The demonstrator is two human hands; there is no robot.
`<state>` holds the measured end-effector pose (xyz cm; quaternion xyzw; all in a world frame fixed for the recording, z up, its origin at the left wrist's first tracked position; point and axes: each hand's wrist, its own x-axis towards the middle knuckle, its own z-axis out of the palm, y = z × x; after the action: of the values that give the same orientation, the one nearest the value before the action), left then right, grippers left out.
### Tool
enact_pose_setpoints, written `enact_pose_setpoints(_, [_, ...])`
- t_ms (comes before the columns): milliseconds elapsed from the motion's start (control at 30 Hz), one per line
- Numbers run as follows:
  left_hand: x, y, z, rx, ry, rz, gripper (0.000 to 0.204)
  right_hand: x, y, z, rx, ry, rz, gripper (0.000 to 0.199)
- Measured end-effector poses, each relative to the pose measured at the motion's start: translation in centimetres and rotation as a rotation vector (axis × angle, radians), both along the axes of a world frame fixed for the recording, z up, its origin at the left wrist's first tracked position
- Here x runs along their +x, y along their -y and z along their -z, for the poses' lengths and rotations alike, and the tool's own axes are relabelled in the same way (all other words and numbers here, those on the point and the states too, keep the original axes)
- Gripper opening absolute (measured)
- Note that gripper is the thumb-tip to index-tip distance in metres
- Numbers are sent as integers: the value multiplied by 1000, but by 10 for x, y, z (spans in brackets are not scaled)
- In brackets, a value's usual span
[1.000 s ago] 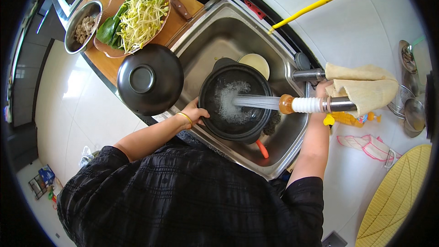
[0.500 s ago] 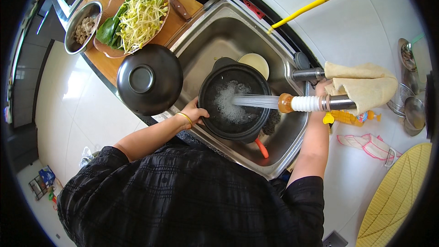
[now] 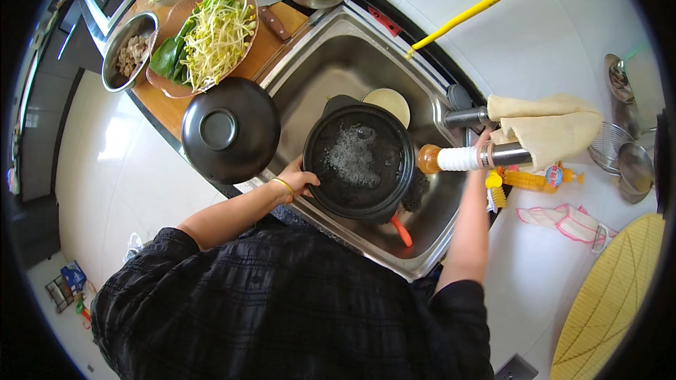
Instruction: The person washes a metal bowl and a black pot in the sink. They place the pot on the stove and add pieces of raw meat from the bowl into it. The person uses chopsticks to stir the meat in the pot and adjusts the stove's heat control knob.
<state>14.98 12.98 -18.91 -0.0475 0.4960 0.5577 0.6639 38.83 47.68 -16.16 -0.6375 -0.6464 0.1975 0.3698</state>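
A black cooking pot stands in the metal sink, with bubbly water in it. My left hand grips the pot's near left side, thumb over the rim. Above the sink, on the right, is a faucet with an amber nozzle and white ribbed hose; no water runs from it. My right hand reaches up beside the faucet's base, its fingers hidden behind the faucet and a beige cloth draped over it. A black domed lid rests left of the sink's edge.
A pale round dish, a dark scrubber and an orange-red handle are around the pot. Left lie a basket of bean sprouts, a bowl of meat and a knife. A corn bowl sits behind.
The stream of water from the nozzle into the pot has stopped. My right forearm has shifted slightly left in view; my left hand keeps its hold on the pot.
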Motion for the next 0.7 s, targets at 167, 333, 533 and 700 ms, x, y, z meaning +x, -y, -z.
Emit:
enact_pose_setpoints(167, [2, 1, 9, -16, -9, 6, 54, 12, 172, 12, -872, -337, -295, 46])
enact_pose_setpoints(333, [2, 7, -8, -34, -30, 67, 54, 11, 248, 40, -675, -634, -395, 45])
enact_pose_setpoints(533, [14, 25, -38, -26, -2, 24, 53, 14, 267, 5, -670, -782, -377, 40])
enact_pose_setpoints(700, [14, 49, -70, 19, -30, 39, 52, 15, 286, -30, -700, -843, -409, 39])
